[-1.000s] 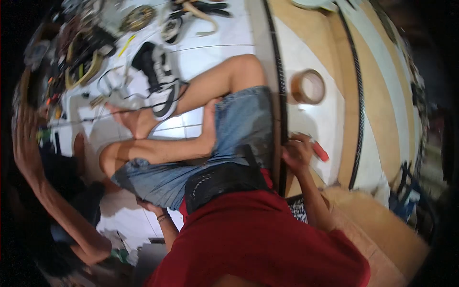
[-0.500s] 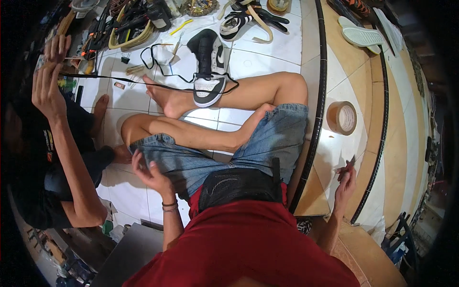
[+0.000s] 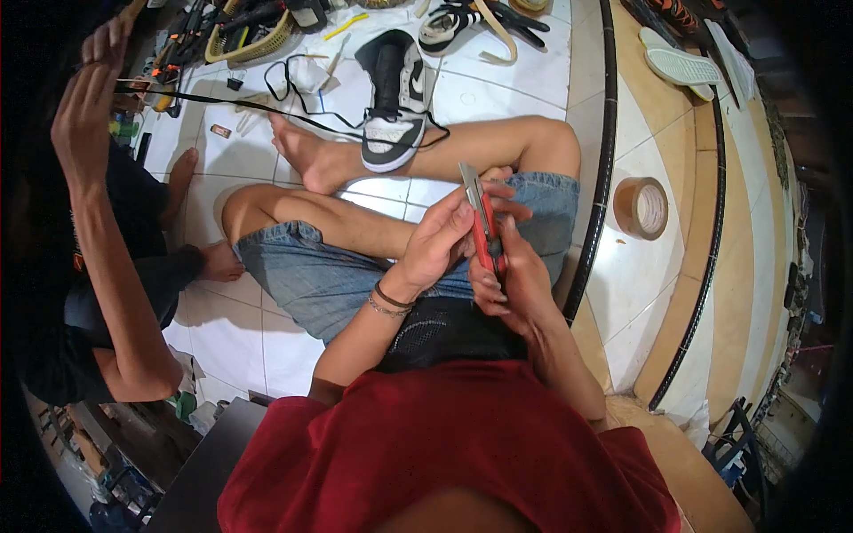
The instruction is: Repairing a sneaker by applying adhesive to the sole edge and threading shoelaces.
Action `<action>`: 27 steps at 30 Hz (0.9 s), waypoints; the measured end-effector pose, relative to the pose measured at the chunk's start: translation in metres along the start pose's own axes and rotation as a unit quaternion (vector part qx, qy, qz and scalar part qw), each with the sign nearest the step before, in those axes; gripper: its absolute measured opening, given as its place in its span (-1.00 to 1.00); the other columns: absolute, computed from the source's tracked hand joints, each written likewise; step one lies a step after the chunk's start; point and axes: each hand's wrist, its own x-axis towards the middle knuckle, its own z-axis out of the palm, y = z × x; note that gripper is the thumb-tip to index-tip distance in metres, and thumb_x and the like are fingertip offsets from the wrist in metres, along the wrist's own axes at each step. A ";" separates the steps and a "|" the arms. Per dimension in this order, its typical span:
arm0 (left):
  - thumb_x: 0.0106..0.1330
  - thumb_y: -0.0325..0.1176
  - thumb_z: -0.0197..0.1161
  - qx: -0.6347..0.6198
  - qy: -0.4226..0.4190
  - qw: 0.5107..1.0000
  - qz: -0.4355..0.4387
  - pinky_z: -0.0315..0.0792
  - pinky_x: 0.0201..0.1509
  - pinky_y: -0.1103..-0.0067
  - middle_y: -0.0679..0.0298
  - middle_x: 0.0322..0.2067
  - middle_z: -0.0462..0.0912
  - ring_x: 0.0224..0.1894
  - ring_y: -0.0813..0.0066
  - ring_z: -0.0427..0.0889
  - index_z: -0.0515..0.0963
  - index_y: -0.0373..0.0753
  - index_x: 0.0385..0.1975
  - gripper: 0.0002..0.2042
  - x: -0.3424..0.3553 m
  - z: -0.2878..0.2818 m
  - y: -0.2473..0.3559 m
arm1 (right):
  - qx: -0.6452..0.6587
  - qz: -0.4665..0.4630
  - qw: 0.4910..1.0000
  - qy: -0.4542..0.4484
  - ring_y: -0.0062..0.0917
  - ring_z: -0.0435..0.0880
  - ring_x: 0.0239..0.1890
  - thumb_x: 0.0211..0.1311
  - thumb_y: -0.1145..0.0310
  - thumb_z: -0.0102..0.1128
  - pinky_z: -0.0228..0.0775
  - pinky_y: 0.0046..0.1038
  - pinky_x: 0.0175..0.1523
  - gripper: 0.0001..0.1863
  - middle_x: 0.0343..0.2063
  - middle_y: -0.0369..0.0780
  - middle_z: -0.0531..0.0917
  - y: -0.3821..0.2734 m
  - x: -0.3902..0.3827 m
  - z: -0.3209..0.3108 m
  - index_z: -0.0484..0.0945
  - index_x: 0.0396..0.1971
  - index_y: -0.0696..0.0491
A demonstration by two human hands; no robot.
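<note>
Between my two hands is a red utility knife [image 3: 485, 233], tilted, with its metal blade sticking out at the upper end. My right hand [image 3: 524, 280] is wrapped around the lower part of its handle. My left hand [image 3: 435, 244] meets the upper handle, thumb on the near side and fingers stretching behind it. Beyond my crossed legs stands a black, white and grey sneaker [image 3: 391, 111]. Its long black lace [image 3: 231, 103] runs left, pulled taut toward the raised hand [image 3: 82, 133] of another person, whose fingertips are in shadow.
A roll of brown tape [image 3: 641, 210] stands on the step to my right, with a pale sole [image 3: 682, 64] farther up. Ahead lie another sneaker [image 3: 444, 31], a yellow basket [image 3: 253, 40] of tools and a yellow stick [image 3: 345, 27]. The other person's feet are at my left.
Both my hands have come together over my lap from either side, the right bringing the utility knife. The other person's hand still holds the lace out to the left.
</note>
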 end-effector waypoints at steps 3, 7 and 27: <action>0.53 -0.05 -0.09 0.010 0.021 1.000 0.014 0.30 0.35 0.35 -0.15 0.14 0.47 0.20 0.18 0.50 0.25 -0.44 0.24 -0.46 -0.003 -0.004 -0.005 | -0.038 -0.010 0.999 0.014 -0.65 0.18 -0.87 0.47 -0.28 -0.33 -0.06 -0.60 -0.79 -0.37 -0.78 -0.33 0.28 0.009 0.008 -0.002 0.35 -0.36 0.05; 0.57 -0.14 -0.13 0.010 -0.034 0.998 0.046 0.25 0.40 0.26 -0.02 0.28 0.29 0.34 0.08 0.36 0.28 -0.44 0.22 -0.54 -0.005 -0.018 -0.012 | -0.161 -0.047 0.986 0.006 -0.64 0.19 -0.87 0.47 -0.24 -0.28 -0.05 -0.59 -0.77 -0.38 -0.80 -0.35 0.28 0.013 0.011 -0.006 0.39 -0.42 0.06; 0.56 -0.11 -0.13 -0.103 0.101 0.985 0.091 0.43 0.27 0.18 -0.18 0.18 0.42 0.18 -0.01 0.52 0.33 -0.32 0.04 -0.64 -0.005 -0.031 -0.009 | -0.243 -0.292 0.924 -0.044 -0.59 0.64 -0.34 0.37 0.53 0.11 0.42 -0.57 -0.37 -0.69 -0.26 -0.19 0.62 0.026 0.018 -0.036 0.44 0.07 0.24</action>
